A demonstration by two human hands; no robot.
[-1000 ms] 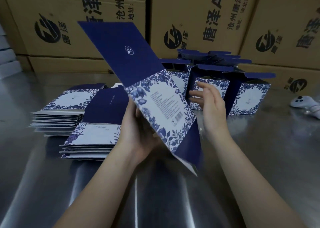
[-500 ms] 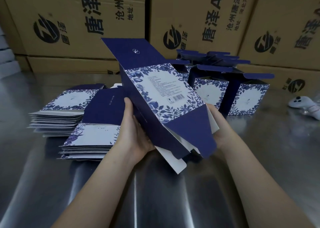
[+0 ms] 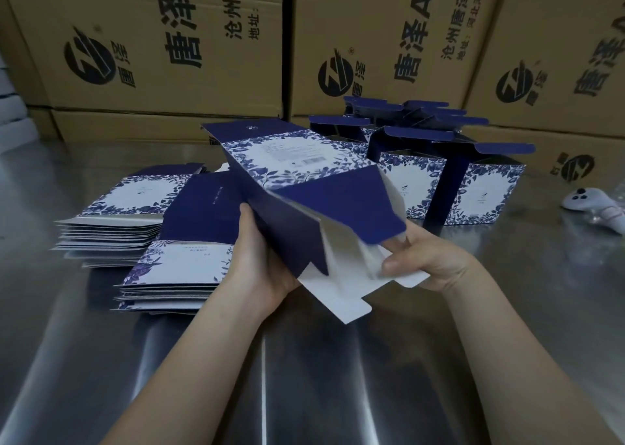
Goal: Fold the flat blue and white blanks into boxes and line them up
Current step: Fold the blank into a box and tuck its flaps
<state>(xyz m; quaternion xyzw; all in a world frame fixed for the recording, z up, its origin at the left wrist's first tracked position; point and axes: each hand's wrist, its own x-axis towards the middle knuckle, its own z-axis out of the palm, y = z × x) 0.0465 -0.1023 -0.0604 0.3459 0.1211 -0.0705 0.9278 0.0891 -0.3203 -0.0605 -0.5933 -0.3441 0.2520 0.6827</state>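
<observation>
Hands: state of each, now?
Left hand: holding the half-folded box by its blue side.
Right hand: pinching that box's white bottom flaps.

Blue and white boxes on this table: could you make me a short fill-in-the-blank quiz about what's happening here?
1. The left hand and right hand hold a half-folded box whose flaps are blue outside and ____ inside.
2. Flat blanks lie in ____ stacks.
3. The finished boxes stand with top flaps ____.
4. A white controller lies to their ____.
Missing words: white; two; open; right.
</observation>
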